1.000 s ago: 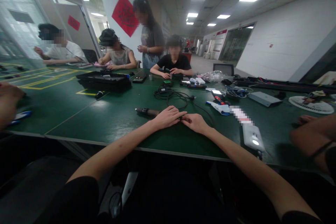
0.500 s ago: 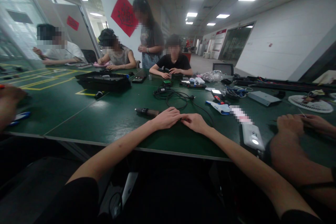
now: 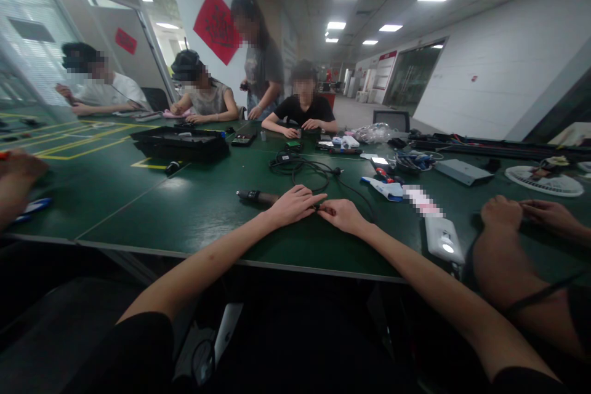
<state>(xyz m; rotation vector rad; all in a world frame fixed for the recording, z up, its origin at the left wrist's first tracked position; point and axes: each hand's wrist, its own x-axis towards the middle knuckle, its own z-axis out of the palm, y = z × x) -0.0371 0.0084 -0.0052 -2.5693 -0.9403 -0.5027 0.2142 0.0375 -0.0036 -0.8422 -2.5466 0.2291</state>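
My left hand (image 3: 298, 205) lies on the table with its fingers stretched out towards the right. The thumb side is hidden. Beside it, partly behind the fingers, is a dark cylindrical tool (image 3: 255, 196) with a metal tip, which looks like an electric screwdriver. My right hand (image 3: 344, 214) is closed in a pinch around something small and dark that I cannot make out. Its fingertips almost meet those of my left hand. Just beyond both hands, a coiled black cable (image 3: 314, 167) with a plug lies on the table.
A black tray (image 3: 180, 144) stands at back left. To the right lie a blue-and-white packet (image 3: 385, 188), a white device (image 3: 443, 240), a grey box (image 3: 464, 171) and a round white part (image 3: 543, 180). Co-workers' hands are at both edges; several people are across the green table (image 3: 184, 228).
My left hand's fingers have straightened and spread a little. My right hand stays pinched in nearly the same place. The standing person across the table has lowered an arm towards the table.
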